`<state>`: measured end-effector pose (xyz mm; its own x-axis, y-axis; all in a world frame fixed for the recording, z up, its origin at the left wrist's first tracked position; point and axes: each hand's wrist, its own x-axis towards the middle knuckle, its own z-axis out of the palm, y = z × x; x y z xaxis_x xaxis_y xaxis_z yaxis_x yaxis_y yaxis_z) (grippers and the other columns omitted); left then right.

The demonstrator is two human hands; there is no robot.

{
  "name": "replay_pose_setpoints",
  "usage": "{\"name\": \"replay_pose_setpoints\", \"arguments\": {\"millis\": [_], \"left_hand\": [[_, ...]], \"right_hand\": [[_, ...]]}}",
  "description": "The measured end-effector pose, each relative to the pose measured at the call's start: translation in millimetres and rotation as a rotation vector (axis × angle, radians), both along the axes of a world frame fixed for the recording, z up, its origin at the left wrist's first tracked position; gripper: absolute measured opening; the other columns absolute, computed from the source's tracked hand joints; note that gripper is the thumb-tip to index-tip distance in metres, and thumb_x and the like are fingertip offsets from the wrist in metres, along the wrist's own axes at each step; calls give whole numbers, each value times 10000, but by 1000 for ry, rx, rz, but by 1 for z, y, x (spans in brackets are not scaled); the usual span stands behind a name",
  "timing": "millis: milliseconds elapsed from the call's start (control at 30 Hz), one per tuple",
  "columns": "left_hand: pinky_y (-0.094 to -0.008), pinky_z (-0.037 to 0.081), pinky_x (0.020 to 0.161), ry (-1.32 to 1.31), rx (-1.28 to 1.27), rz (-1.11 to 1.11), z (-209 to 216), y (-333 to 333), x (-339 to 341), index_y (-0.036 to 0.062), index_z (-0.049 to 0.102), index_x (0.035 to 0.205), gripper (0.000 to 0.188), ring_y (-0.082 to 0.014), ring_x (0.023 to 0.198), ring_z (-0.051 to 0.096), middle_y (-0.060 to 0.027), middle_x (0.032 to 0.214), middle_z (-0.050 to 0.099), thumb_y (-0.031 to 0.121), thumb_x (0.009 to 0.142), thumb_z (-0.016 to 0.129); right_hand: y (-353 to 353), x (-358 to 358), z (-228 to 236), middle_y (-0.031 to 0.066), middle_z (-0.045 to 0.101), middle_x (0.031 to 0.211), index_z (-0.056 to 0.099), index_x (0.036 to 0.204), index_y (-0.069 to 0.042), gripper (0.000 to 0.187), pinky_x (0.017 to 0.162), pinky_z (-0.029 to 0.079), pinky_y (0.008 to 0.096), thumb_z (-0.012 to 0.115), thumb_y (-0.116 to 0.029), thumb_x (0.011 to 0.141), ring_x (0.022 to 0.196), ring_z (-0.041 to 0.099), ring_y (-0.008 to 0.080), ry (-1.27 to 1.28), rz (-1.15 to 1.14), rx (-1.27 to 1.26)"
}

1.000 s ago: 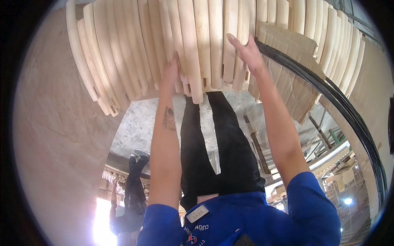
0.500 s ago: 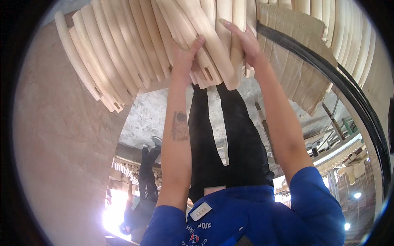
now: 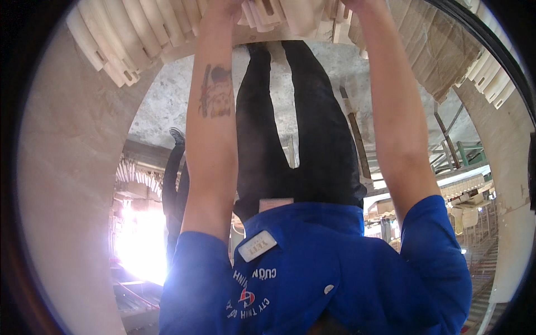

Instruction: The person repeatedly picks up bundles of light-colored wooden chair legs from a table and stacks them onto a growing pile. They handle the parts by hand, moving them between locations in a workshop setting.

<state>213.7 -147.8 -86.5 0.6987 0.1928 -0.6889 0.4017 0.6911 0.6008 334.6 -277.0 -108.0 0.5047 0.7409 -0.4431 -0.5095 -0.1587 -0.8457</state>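
Both hands are cut off by the upper edge, with their fingers almost wholly out of sight. My left hand (image 3: pixel 228 6) is beside pale, smooth wooden slats (image 3: pixel 304 17), one of them with a slot near its end. On the other side of these slats is my right hand (image 3: pixel 357 4), of which only the wrist end shows. Whether either hand grips them cannot be seen. To the left lies a row of similar curved wooden pieces (image 3: pixel 142 28) with slotted ends, side by side.
A torn brown cardboard sheet (image 3: pixel 430 50) lies right of my right forearm, with more slotted wooden pieces (image 3: pixel 491 78) beyond it. A black band (image 3: pixel 494 25) curves along the upper right. Another person's dark-clothed leg (image 3: pixel 173 178) shows at the left, over a grey floor (image 3: pixel 159 106).
My hands and the wooden pieces have shifted up toward the picture's upper edge, so the fingers that lay round the slats are now out of view. More of my shirt shows.
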Motion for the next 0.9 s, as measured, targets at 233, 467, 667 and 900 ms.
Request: {"name": "replay_pose_setpoints", "arguments": {"millis": [233,467,667,900], "left_hand": [[-313,504,863,178,-9,34,-6,6,-8,24,523,1276,542,-204,1025,615,-96,1130,633,345,865,670],[-301,488,901,66,7,-5,9,5,-19,38,517,1268,559,-175,1078,594,-85,1174,618,406,868,650],[-321,524,866,-69,-240,45,-2,34,-25,54,508,1268,486,-191,971,634,-91,1108,633,374,909,583],[-291,540,706,12,-128,-176,-20,36,-19,61,554,1217,391,-153,886,645,-72,1087,638,306,912,575]], "right_hand": [[10,-24,-6,137,557,1250,452,1333,-14,627,992,397,341,549,-440,884,1134,531,227,268,-289,-89],[-11,-3,-12,155,539,1300,454,1339,-23,631,1018,383,391,536,-459,891,1155,540,265,497,-8,-141],[15,-30,6,140,532,1285,456,1319,-2,561,996,403,333,530,-393,923,1173,511,228,262,-69,-67],[14,-22,14,128,503,1301,426,1341,20,596,1046,327,334,596,-313,877,1219,446,221,-67,-48,-191]]}}
